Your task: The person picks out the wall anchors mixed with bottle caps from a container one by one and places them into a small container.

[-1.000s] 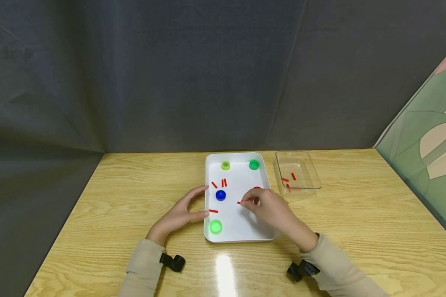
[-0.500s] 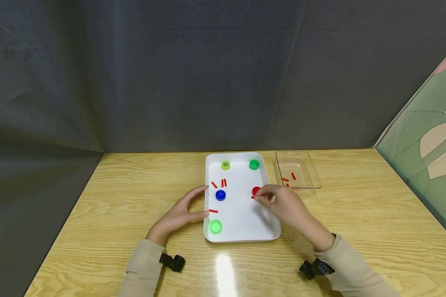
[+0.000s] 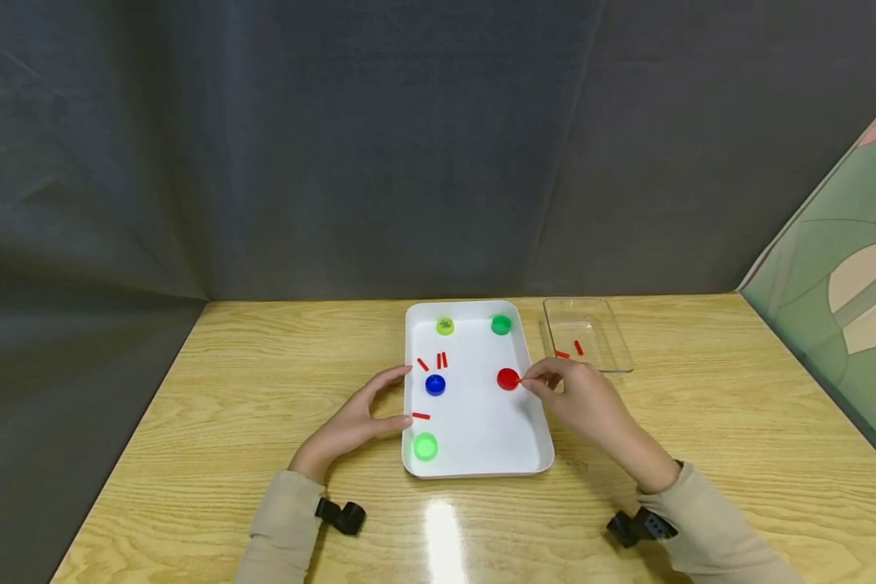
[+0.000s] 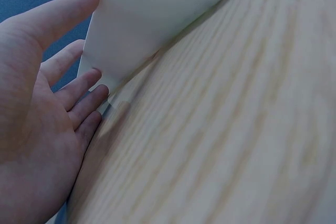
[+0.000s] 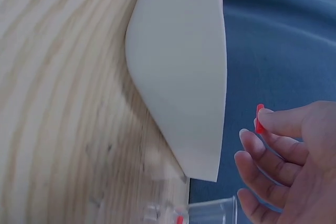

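My right hand (image 3: 587,401) pinches a small red stick (image 5: 260,119) between thumb and index finger. It is over the right side of a white tray (image 3: 474,438), right by a red bottle cap (image 3: 507,379). At the tray's left rim, my left hand (image 3: 352,422) rests thumb and fingertips against the wall, fingers fairly straight. Inside the tray are a blue cap (image 3: 435,385), a bright green cap (image 3: 426,446), a yellow-green cap (image 3: 445,326) and a darker green cap (image 3: 501,324). Several red sticks (image 3: 421,416) lie along the left side, mostly above the blue cap.
A clear plastic box (image 3: 613,332) stands right of the tray with red sticks (image 3: 579,348) in it; the right hand partly covers its near corner. Under everything is a wooden table (image 3: 263,349), with a dark curtain (image 3: 409,146) behind.
My right hand has moved to the right across the tray with the red stick, from the middle to beside the red cap, uncovering that cap. The left hand has stayed in place.
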Available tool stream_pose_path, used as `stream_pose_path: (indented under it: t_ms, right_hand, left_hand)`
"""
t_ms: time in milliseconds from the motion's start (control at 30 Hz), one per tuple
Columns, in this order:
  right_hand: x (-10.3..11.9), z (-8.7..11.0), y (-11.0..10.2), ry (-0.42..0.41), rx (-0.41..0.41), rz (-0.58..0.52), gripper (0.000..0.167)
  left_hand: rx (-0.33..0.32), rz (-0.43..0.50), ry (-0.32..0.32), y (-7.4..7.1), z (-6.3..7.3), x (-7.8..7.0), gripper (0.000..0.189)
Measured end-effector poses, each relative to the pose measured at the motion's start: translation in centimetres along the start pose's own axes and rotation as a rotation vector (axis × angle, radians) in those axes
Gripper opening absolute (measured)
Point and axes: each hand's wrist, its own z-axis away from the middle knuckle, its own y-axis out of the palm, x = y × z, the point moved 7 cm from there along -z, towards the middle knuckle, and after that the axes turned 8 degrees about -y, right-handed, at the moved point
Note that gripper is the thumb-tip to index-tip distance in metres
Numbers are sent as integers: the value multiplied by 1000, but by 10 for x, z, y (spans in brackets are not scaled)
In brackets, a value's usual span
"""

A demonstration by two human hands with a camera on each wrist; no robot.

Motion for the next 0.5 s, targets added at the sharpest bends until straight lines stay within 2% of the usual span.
stream_pose_path:
  t_ms: [500]
  right_hand:
    - [-13,3,-23,-1,-12,3,7]
  left_hand:
    - [-1,-6,3,0,0,-1,76]
